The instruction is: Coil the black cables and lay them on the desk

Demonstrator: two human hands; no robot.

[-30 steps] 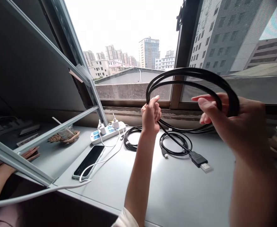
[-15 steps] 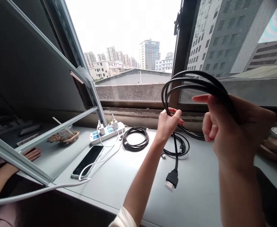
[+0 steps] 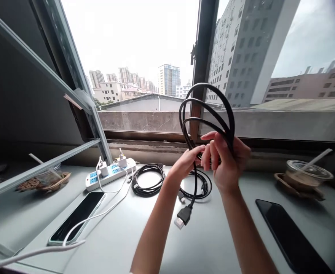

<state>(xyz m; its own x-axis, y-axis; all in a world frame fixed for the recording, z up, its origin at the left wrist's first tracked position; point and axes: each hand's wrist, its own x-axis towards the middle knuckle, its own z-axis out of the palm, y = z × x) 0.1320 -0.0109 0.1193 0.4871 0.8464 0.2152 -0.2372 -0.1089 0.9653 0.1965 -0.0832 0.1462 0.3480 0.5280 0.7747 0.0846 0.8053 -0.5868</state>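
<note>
The black cable [image 3: 206,114] is looped into several upright coils, held in the air above the middle of the grey table [image 3: 219,236], toward its back edge by the window. The right hand [image 3: 226,160] has its fingers curled around the bottom of the coils; the left hand [image 3: 186,161] pinches the strand beside it. A loose end hangs down, its plug [image 3: 184,217] just above the tabletop. Two other coiled cables [image 3: 148,179] lie behind. A power strip [image 3: 110,174] sits toward the back-left, a phone [image 3: 77,217] near the left edge.
</note>
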